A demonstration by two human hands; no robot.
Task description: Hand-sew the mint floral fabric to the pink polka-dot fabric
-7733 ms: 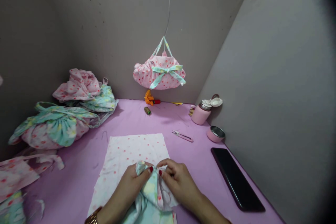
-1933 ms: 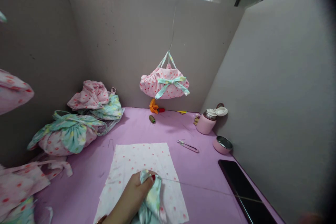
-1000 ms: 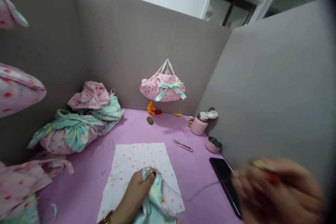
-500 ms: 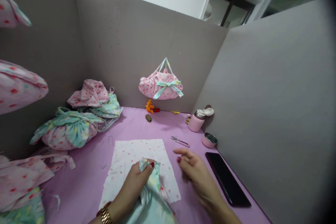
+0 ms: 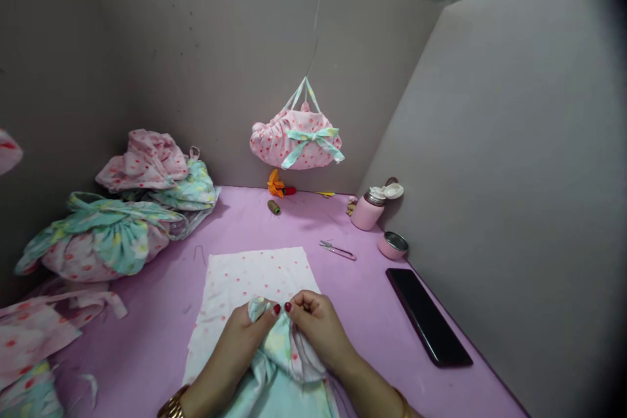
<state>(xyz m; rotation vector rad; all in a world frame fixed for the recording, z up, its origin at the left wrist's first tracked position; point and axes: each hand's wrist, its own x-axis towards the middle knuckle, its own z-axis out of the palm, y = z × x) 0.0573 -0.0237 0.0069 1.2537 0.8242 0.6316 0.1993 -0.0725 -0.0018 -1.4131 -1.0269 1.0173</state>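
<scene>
My left hand grips a bunched mint floral cloth with pink-dotted parts, thumb on top near its upper edge. Close beside that thumb, my right hand is closed in a pinch at the same edge. Whether a needle or thread sits between its fingertips is too small to tell. The cloth hangs down toward me below both hands. Under them a white cloth with red dots lies flat on the purple tabletop.
Pink thread snips, a thread spool, a pink flask, its cup and a black phone lie around. Sewn bags pile up at left. A dotted pouch hangs before the grey partition.
My right hand has come in from the right to the cloth edge beside my left thumb and closed there. The left hand keeps its hold. The view has tilted down.
</scene>
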